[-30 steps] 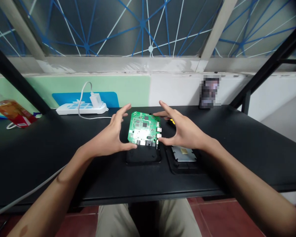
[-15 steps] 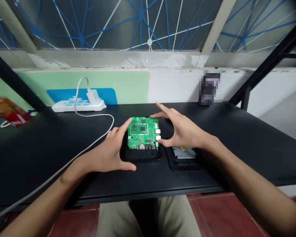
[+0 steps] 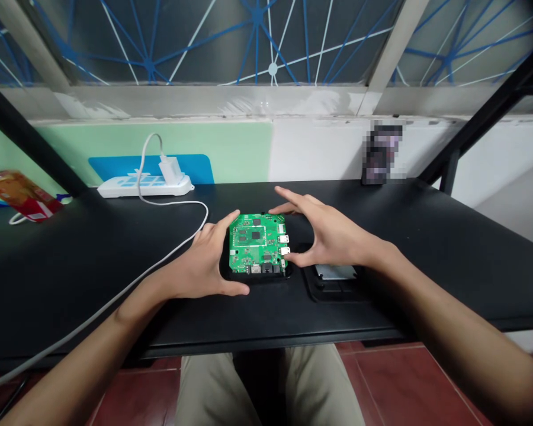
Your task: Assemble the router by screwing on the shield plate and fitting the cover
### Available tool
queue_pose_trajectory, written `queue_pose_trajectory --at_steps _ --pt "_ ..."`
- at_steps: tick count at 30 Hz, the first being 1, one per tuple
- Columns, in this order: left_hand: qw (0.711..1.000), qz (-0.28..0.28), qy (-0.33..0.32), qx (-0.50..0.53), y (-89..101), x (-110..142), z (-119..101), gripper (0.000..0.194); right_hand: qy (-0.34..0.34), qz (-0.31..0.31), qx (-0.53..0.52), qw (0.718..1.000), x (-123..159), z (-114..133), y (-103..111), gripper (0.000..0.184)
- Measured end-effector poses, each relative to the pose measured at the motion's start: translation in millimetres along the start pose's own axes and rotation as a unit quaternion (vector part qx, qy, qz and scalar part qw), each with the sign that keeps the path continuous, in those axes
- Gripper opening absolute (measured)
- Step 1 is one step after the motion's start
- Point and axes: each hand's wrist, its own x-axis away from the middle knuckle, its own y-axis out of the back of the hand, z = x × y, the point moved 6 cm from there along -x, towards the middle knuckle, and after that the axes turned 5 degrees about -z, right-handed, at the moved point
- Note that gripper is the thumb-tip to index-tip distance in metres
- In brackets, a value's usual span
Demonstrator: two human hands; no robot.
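A green circuit board (image 3: 253, 251) with metal ports along its right and near edges lies over a square black case (image 3: 224, 269) on the desk. My left hand (image 3: 202, 257) curves round the left side of the case, its forefinger at the board's far left corner and its thumb along the near side. My right hand (image 3: 331, 231) grips the board's right part, thumb by the ports and a finger at the far edge, with the forefinger raised. Under my right wrist, partly hidden, a second black case part (image 3: 337, 290) holds a silver metal plate (image 3: 336, 272).
A white power strip (image 3: 146, 186) with a plugged-in charger (image 3: 171, 170) stands at the back left; its white cable (image 3: 160, 260) runs across the black desk. A drink bottle (image 3: 24, 192) lies far left. A blurred dark object (image 3: 382, 155) leans on the back wall.
The circuit board has come down and nearer to me, covering more of the black case's near side. Both hands have moved slightly with it. The view has shifted a little.
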Motion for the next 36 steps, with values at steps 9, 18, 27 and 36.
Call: queue_pose_trajectory --at_steps 9,18,27,36 --pt "0.998 0.008 0.062 0.012 -0.2 -2.0 6.7 0.137 -0.013 -0.003 -0.019 1.0 -0.2 -2.5 -3.5 0.112" --pt "0.999 -0.023 0.039 0.023 2.6 -3.5 8.3 0.118 -0.036 0.023 -0.031 0.999 -0.7 -3.6 -6.8 0.111" --pt "0.997 -0.04 0.017 0.071 2.3 -3.5 9.2 0.118 -0.045 0.033 -0.061 0.997 -0.9 -5.7 -4.5 0.113" --pt "0.996 -0.037 0.017 0.084 1.5 -3.5 9.8 0.122 -0.047 0.042 -0.065 0.996 -0.2 -6.5 -5.6 0.111"
